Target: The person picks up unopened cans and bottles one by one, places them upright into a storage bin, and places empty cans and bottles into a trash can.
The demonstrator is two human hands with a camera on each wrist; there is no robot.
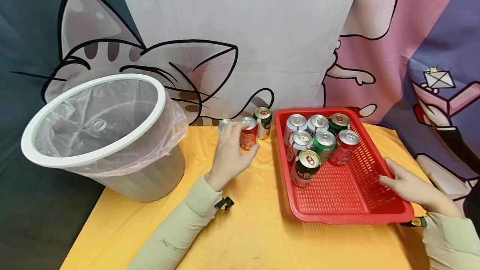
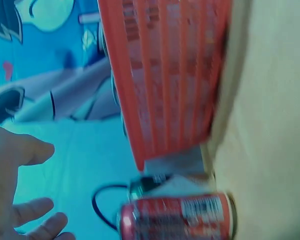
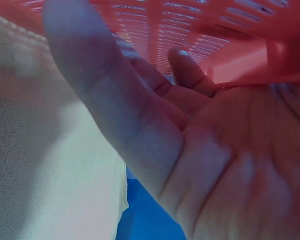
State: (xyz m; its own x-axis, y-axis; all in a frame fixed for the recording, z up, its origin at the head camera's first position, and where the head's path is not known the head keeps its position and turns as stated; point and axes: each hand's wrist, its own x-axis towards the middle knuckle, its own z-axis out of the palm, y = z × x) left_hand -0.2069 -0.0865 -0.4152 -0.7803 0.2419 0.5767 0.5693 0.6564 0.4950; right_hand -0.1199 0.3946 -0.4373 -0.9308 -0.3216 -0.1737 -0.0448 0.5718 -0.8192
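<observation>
My left hand [image 1: 229, 153] reaches over the yellow cloth with thumb and fingers spread, close to a red can [image 1: 248, 137] standing upright. In the left wrist view a gap shows between the fingers and that can [image 2: 175, 218]. Behind it stands a dark green and pale can [image 1: 263, 126]; another can [image 1: 223, 123] is mostly hidden by the fingers. My right hand [image 1: 412, 186] grips the right rim of a red plastic basket [image 1: 333, 199], thumb inside and fingers underneath. Several cans, among them a black one [image 1: 304, 170], stand together in its back left part.
To the left stands a grey bin [image 1: 161, 178] with a white rim ring [image 1: 93, 159] and a clear plastic liner. A cartoon-printed curtain [image 1: 262, 24] hangs behind the yellow-covered table [image 1: 247, 236].
</observation>
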